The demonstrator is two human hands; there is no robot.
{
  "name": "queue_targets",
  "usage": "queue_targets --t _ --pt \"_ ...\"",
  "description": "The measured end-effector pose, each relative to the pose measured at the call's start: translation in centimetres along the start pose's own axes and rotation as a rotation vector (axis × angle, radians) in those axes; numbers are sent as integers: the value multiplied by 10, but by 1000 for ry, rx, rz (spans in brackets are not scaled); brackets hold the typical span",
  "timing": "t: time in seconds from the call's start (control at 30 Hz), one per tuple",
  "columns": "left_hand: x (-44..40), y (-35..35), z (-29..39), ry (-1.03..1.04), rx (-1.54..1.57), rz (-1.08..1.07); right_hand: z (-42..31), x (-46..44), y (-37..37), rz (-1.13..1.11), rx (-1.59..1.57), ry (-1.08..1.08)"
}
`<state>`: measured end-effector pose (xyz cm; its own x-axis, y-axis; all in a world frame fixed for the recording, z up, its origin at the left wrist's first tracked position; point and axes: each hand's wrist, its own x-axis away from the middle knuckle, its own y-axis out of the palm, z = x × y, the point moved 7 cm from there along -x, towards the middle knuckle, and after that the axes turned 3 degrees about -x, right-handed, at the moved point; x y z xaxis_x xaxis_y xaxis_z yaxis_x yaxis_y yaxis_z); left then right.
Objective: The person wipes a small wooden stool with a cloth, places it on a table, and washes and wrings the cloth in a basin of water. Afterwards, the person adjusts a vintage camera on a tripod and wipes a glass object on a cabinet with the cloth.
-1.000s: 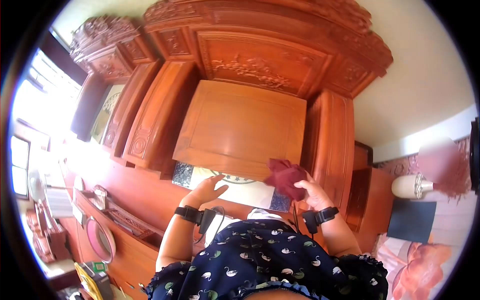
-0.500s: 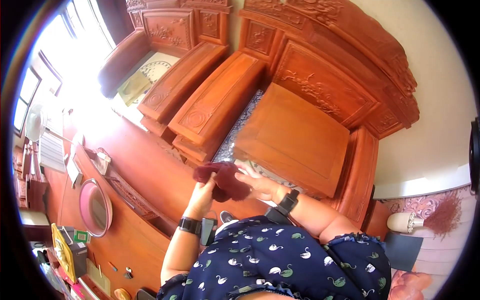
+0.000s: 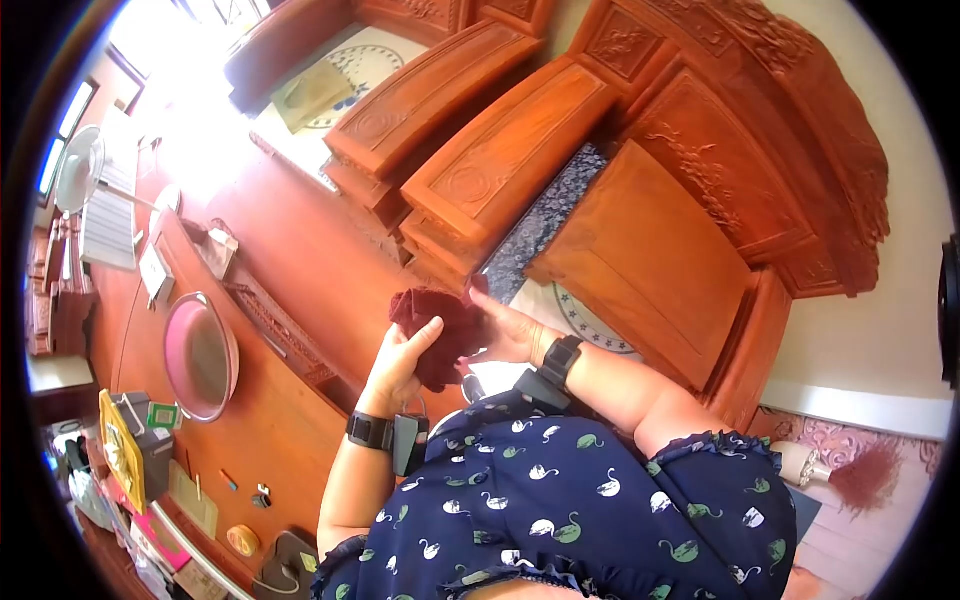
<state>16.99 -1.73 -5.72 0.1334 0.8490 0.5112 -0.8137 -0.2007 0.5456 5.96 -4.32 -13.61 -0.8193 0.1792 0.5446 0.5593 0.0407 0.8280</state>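
A crumpled dark red cloth [image 3: 440,330] is held between both hands in front of my body. My left hand [image 3: 400,365] grips its left side, with the thumb lying over the fabric. At the cloth's right side, my right hand [image 3: 508,330] holds it, its fingers partly hidden behind the folds. Beyond the right hand, a square wooden board [image 3: 645,265] lies tilted on the carved wooden seat, over a patterned cushion [image 3: 545,225].
A long wooden table [image 3: 260,420] on the left bears a pink-rimmed basin [image 3: 202,357], a grey box [image 3: 148,440] and a round yellow item [image 3: 242,541]. Wooden armrests [image 3: 510,150] stand ahead. A fan [image 3: 82,168] is at far left.
The view has turned left. The cloth, first in my right hand alone, came between both hands. My left hand, earlier empty, has closed on it.
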Motion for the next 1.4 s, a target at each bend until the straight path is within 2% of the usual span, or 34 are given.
queue_targets --t 0.1,0.17,0.3,0.37,0.4,0.43,0.47,0.5,0.53,0.57,0.6,0.7,0.87,1.0,1.03,1.1,1.13,1.23,1.3,1.37,1.4 --pt "1 -11 16 -9 11 -64 -17 -27 -4 73 25 -3" --pt "-1 -32 31 34 106 57 -25 -54 -24 229 94 63" --pt "-14 -74 63 82 154 231 -45 -79 -5 295 146 126" --pt "-19 -87 81 85 160 235 -58 -105 -16 281 196 159" --pt "-17 -93 86 77 173 236 -63 -130 -36 168 122 120" --pt "-14 -97 90 88 187 262 -69 -138 -20 56 50 90" --pt "-11 -98 93 91 129 276 -81 -135 -14 41 90 -11" --pt "-4 -101 98 99 73 299 -88 -119 4 255 83 -6" --pt "-2 -116 91 74 -2 331 -93 -111 26 271 79 10" --pt "1 -126 86 71 76 364 -93 -126 19 204 38 15" --pt "3 -139 81 106 144 361 -97 -122 37 273 213 7" --pt "19 -173 70 140 295 409 -95 -154 29 319 470 51" --pt "85 -248 83 235 263 716 -68 -214 112 233 634 93" --pt "143 -341 64 458 372 785 -32 -286 186 47 602 123" --pt "163 -349 70 423 421 746 -20 -304 212 -20 562 127" --pt "187 -393 61 607 509 827 -1 -333 260 -58 537 110" --pt "200 -408 59 620 518 868 9 -346 280 -100 559 155" --pt "231 -425 76 752 547 964 40 -377 329 -151 582 175" --pt "246 -433 85 758 547 972 54 -394 352 -164 628 169" --pt "259 -447 94 773 419 1055 63 -414 367 -146 651 180" --pt "262 -450 99 756 479 1026 66 -427 372 -156 668 189"
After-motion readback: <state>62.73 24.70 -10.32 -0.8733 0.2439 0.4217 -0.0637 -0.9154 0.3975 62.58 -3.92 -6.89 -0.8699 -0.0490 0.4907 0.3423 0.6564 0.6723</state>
